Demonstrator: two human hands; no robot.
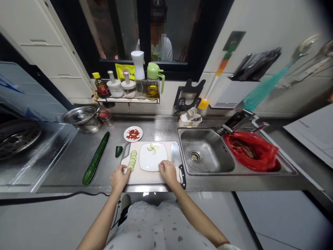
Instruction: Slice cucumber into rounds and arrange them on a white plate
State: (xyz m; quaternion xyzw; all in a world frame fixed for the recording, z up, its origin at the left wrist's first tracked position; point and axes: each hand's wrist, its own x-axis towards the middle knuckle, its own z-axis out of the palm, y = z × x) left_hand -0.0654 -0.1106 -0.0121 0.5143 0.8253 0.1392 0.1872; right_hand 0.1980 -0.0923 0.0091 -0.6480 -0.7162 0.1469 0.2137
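A white square plate (153, 158) with a few pale green cucumber slices (152, 148) fanned near its far side rests on a cutting board (145, 177). My right hand (168, 172) has its fingers closed at the plate's near right rim. Left of the plate, a row of overlapping cucumber slices (133, 159) lies on the board. At the near end of that row is my left hand (119, 177), thumb and forefinger pinched at a slice. A knife (176, 154) with a dark spotted handle lies along the board's right side.
Left of the board are a whole cucumber (96, 158) and a cucumber end (118, 151). Behind it sits a small plate of chopped red pieces (133, 134). A sink (208, 172) is at the right, with a red bag (252, 152) beside it. A pot (90, 121) stands back left.
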